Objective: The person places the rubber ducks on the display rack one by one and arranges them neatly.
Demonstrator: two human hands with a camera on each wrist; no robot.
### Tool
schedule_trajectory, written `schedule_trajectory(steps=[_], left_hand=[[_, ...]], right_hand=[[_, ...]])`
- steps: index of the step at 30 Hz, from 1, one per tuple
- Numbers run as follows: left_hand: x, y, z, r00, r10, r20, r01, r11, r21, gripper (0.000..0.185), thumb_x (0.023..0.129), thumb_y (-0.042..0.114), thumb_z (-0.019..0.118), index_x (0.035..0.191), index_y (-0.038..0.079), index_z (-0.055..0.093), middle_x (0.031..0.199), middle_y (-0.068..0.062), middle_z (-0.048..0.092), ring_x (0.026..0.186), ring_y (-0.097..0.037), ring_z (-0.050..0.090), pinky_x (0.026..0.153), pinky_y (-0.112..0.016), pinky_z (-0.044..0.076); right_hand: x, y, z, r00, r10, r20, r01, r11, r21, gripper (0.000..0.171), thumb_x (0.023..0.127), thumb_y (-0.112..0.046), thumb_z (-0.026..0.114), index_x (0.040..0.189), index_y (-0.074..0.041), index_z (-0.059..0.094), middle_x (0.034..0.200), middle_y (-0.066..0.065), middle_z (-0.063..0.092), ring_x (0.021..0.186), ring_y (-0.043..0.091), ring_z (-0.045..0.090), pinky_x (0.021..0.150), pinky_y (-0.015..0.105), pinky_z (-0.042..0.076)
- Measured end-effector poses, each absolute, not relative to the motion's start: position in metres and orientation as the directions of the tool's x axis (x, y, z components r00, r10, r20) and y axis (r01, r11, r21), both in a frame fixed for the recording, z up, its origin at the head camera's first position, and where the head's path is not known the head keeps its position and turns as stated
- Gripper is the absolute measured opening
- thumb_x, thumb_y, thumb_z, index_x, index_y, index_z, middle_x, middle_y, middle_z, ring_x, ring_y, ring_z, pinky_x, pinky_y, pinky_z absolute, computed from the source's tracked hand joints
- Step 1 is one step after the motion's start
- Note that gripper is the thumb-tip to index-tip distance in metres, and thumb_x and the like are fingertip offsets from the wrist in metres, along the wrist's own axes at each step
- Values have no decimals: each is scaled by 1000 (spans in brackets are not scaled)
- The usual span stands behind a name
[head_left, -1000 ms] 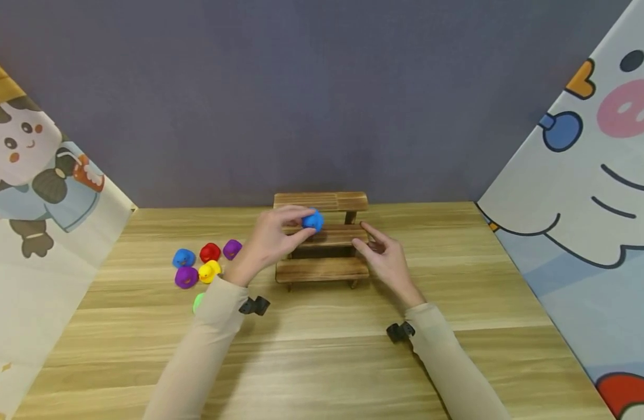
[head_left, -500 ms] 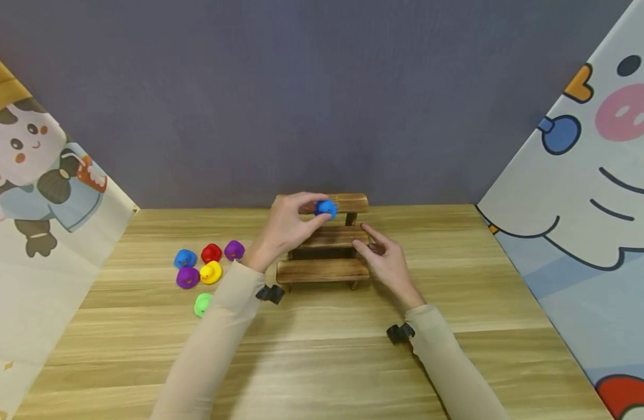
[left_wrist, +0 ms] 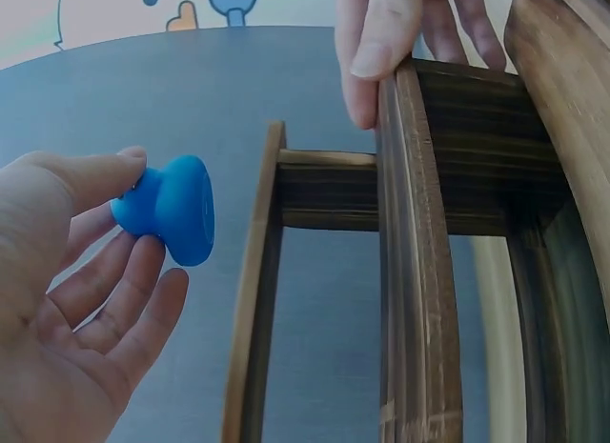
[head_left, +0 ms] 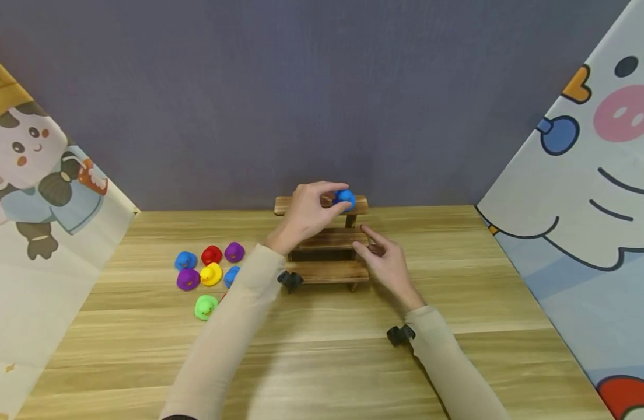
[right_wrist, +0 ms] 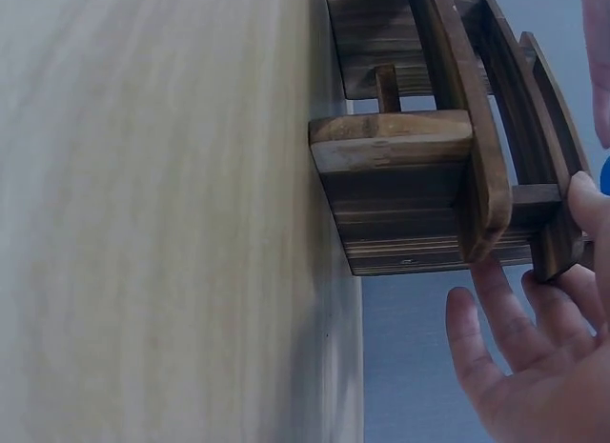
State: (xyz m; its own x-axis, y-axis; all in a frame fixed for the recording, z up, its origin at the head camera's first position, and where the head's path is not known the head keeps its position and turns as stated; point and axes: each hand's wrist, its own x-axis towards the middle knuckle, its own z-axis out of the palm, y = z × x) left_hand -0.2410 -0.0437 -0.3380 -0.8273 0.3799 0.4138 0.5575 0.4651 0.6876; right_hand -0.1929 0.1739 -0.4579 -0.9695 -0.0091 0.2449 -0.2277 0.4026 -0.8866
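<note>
A blue rubber duck (head_left: 346, 200) is pinched between the thumb and fingers of my left hand (head_left: 307, 213), over the right part of the top tier of a three-tier wooden stand (head_left: 327, 272). In the left wrist view the duck (left_wrist: 181, 210) is apart from the stand's boards, its flat base turned towards them. My right hand (head_left: 387, 263) grips the right end of the middle tier. Its thumb lies on that board, and the other fingers reach round the end, as the right wrist view shows. My left hand hides part of the top tier.
Left of the stand several rubber ducks lie on the wooden table (head_left: 322, 361): a yellow one (head_left: 211, 274), a green one (head_left: 206, 307), and others in red, purple and blue. My left sleeve partly covers some. A grey wall (head_left: 322, 99) rises behind the stand.
My left hand has carried the blue duck rightwards and up, from over the middle tier to over the top tier's right part. The right hand has stayed at the stand.
</note>
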Motion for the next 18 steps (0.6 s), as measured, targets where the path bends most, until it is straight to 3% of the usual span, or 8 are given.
schedule_trajectory(steps=[18], left_hand=[[-258,-35,-352,-855,382,350,503,452,736,42,101,26,76,141,12,71,135,-12,73,114,-24,76,93,-32,64]], right_hand=[[-195,175,-460,-972,-10,233,-218,390,-894,56,99,-38,78,149,-18,64,153,8,63,123,34,72,104,46,59]])
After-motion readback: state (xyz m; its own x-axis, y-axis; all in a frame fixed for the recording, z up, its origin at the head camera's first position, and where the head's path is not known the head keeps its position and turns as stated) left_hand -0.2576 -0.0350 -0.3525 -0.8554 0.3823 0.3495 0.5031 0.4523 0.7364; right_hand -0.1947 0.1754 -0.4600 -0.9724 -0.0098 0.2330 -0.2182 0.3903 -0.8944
